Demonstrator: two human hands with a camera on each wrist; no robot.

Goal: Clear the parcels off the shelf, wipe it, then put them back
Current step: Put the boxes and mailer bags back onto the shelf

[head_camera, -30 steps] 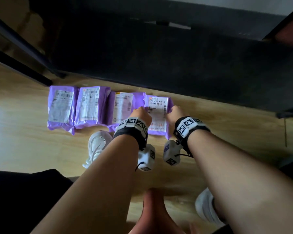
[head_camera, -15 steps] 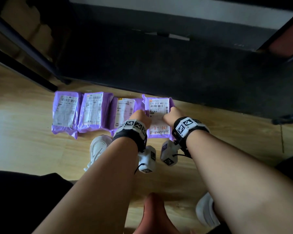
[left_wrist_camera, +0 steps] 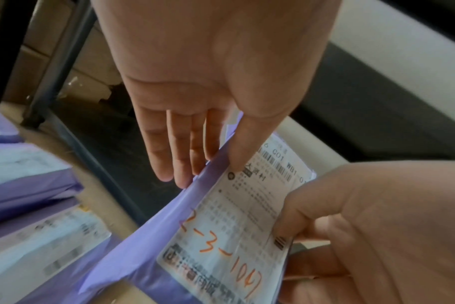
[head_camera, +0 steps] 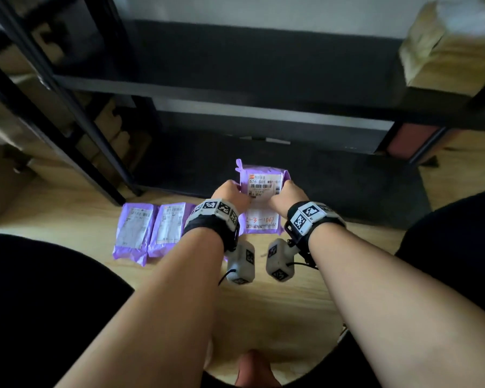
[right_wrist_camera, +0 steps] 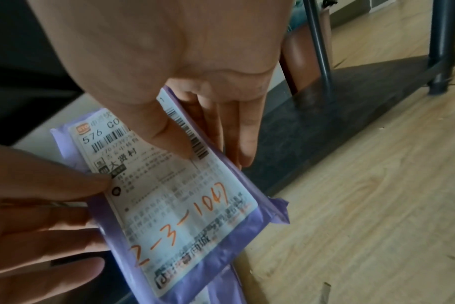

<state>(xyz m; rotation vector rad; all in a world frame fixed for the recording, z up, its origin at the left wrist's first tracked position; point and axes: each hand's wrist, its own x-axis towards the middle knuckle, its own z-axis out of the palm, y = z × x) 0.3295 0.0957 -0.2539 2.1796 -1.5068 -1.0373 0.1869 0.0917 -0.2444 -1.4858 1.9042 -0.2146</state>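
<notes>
Both hands hold one purple parcel (head_camera: 263, 186) with a white label marked "2-3-1047", raised above the wooden floor in front of the dark bottom shelf (head_camera: 333, 175). My left hand (head_camera: 230, 193) pinches its left edge, thumb on the label and fingers underneath (left_wrist_camera: 210, 170). My right hand (head_camera: 287, 196) pinches the right edge the same way (right_wrist_camera: 216, 158). The parcel (left_wrist_camera: 221, 236) tilts slightly in the left wrist view. Two more purple parcels (head_camera: 133, 233) (head_camera: 167, 226) lie side by side on the floor to the left; a third is mostly hidden behind my left wrist.
A black metal shelf post (head_camera: 76, 135) stands at the left with cardboard boxes (head_camera: 109, 130) behind it. A second dark shelf board (head_camera: 235, 88) runs above the bottom one. A pale box (head_camera: 445, 43) sits upper right. My black-clad knees frame the wooden floor (head_camera: 277, 303).
The rightmost parcel has come up off the floor in both hands and moved forward toward the shelf. The other parcels stayed put. The head view has tilted up.
</notes>
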